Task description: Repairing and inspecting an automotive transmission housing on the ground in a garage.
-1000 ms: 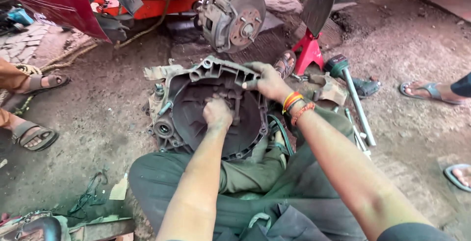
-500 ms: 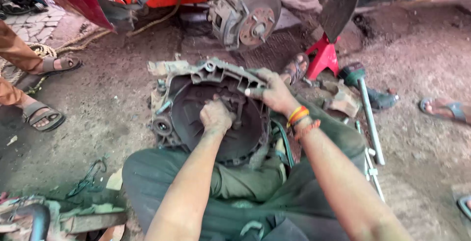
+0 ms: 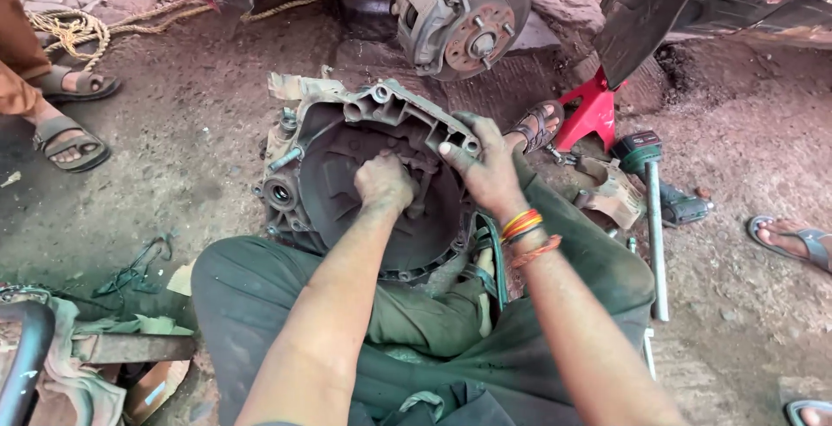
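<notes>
A grimy grey gearbox bell housing [image 3: 312,123] lies open side up on the dirt, between my legs in dark green trousers. My left hand [image 3: 383,182] is down inside the housing, fingers closed on a part at its centre; the part itself is hidden. My right hand [image 3: 487,166], with orange and black wrist bands, grips the housing's upper right rim.
A red car's brake disc and caliper [image 3: 468,19] hang just beyond the housing. A red jack stand [image 3: 594,110], a long-handled tool [image 3: 654,209] and a metal bracket [image 3: 611,192] lie to the right. Other people's sandalled feet [image 3: 65,136] stand at left and right. Rope [image 3: 78,32] lies at far left.
The view has tilted and shifted, so the housing sits higher in frame. My right hand has slid a little along the rim; my left hand stays inside the housing.
</notes>
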